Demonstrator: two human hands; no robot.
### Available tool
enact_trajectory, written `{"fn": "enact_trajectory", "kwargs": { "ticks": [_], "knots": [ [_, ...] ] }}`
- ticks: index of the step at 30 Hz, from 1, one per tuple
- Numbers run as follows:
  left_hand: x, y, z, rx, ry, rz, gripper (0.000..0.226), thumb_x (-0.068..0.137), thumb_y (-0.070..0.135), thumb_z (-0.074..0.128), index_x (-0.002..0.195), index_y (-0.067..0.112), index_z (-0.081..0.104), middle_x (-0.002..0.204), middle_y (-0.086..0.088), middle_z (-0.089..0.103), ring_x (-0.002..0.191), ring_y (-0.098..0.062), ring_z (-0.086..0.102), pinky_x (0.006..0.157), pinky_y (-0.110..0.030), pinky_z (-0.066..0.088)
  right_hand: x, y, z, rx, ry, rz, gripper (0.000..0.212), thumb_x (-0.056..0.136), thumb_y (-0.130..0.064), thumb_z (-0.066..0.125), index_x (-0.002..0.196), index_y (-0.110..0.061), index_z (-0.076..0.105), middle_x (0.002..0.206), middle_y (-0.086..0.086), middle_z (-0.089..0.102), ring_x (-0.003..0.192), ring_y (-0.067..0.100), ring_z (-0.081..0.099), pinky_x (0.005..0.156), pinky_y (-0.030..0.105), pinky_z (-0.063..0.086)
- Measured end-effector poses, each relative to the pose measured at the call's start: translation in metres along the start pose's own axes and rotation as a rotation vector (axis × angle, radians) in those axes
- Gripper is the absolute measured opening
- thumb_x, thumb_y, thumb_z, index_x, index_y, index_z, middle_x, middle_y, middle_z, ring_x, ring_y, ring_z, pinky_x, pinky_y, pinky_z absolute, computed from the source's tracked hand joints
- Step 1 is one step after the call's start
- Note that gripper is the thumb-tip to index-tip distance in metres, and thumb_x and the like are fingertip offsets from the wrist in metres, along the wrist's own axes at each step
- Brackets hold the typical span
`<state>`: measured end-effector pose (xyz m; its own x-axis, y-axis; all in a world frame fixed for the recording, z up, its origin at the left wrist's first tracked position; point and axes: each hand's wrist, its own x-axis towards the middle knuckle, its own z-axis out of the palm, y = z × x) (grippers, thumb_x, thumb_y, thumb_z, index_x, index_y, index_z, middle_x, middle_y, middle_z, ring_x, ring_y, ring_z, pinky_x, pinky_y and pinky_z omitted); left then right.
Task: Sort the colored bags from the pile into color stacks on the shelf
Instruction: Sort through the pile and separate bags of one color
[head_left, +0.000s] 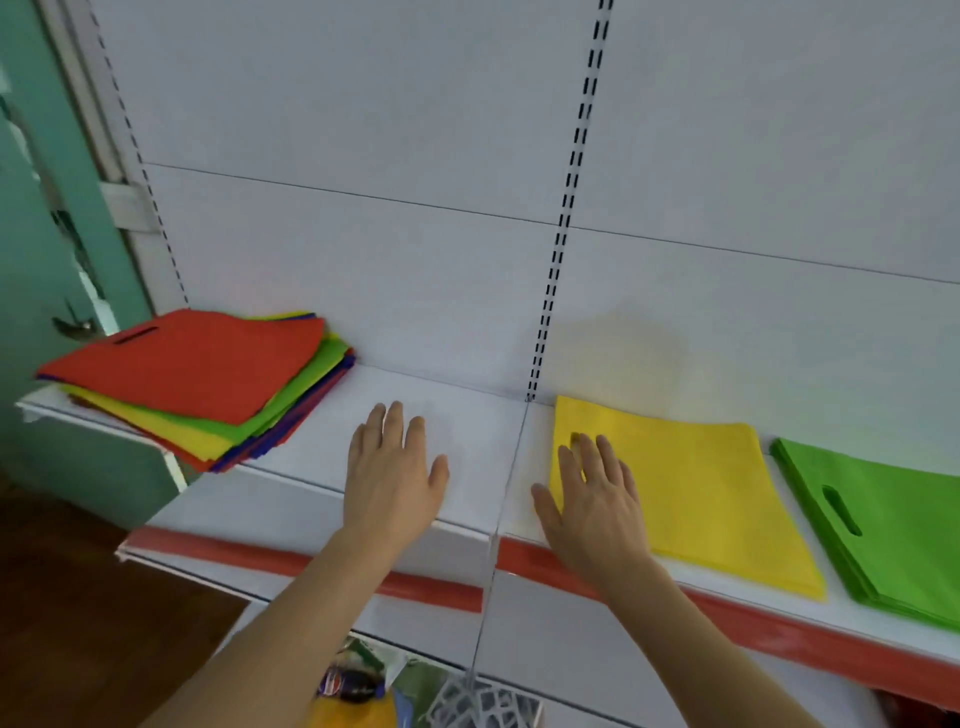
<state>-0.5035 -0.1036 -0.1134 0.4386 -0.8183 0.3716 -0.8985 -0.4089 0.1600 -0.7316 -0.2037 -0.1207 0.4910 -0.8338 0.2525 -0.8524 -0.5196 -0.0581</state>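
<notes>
On the shelf (467, 415), the mixed pile (197, 379) sits at the left. The left hand (392, 467) is flat and holds nothing. The right hand (592, 493) lies flat on the yellow stack (701, 493). The bags look thin, soft and light; grab one by an edge.

No readable text, label, brand or number anywhere; only a blurred red-and-blue round mark on a package (347, 685) below the shelf (467, 431), illegible.
</notes>
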Motion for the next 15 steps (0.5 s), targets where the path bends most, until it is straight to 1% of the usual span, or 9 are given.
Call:
{"fn": "enact_trajectory", "kwargs": {
  "ticks": [5, 8, 10, 15],
  "knots": [
    [-0.023, -0.106, -0.038, 0.009, 0.013, -0.059, 0.063, 0.100, 0.044, 0.057, 0.151, 0.006, 0.051, 0.163, -0.020, 0.039, 0.153, -0.041, 0.030, 0.124, -0.054, 0.027, 0.001, -0.117, 0.003, 0.066, 0.010, -0.056, 0.074, 0.106, -0.063, 0.024, 0.164, -0.019, 0.031, 0.174, 0.010, 0.018, 0.163, 0.031, 0.004, 0.131, 0.048, 0.010],
    [-0.033, -0.173, -0.058, 0.041, 0.008, -0.096, 0.063, 0.104, 0.047, 0.048, 0.154, 0.010, 0.047, 0.165, -0.016, 0.037, 0.156, -0.035, 0.025, 0.126, -0.051, 0.024, 0.000, -0.186, 0.009, 0.118, 0.004, -0.087, 0.074, 0.106, -0.063, 0.024, 0.164, -0.018, 0.031, 0.174, 0.010, 0.018, 0.163, 0.030, 0.004, 0.132, 0.048, 0.011],
    [-0.039, -0.210, -0.067, 0.035, 0.015, -0.128, 0.061, 0.104, 0.047, 0.048, 0.153, 0.009, 0.048, 0.163, -0.015, 0.040, 0.155, -0.034, 0.027, 0.126, -0.050, 0.024, -0.001, -0.224, 0.013, 0.126, -0.031, -0.115, 0.073, 0.107, -0.063, 0.024, 0.165, -0.018, 0.029, 0.175, 0.010, 0.017, 0.163, 0.030, 0.003, 0.131, 0.047, 0.010],
    [-0.035, -0.287, -0.077, 0.015, 0.019, -0.210, 0.060, 0.106, 0.049, 0.044, 0.153, 0.011, 0.048, 0.161, -0.012, 0.043, 0.154, -0.032, 0.030, 0.126, -0.049, 0.027, 0.021, -0.303, 0.014, 0.141, -0.038, -0.164, 0.071, 0.108, -0.061, 0.026, 0.164, -0.018, 0.030, 0.174, 0.010, 0.020, 0.162, 0.031, 0.006, 0.130, 0.047, 0.013]
  ]
}}
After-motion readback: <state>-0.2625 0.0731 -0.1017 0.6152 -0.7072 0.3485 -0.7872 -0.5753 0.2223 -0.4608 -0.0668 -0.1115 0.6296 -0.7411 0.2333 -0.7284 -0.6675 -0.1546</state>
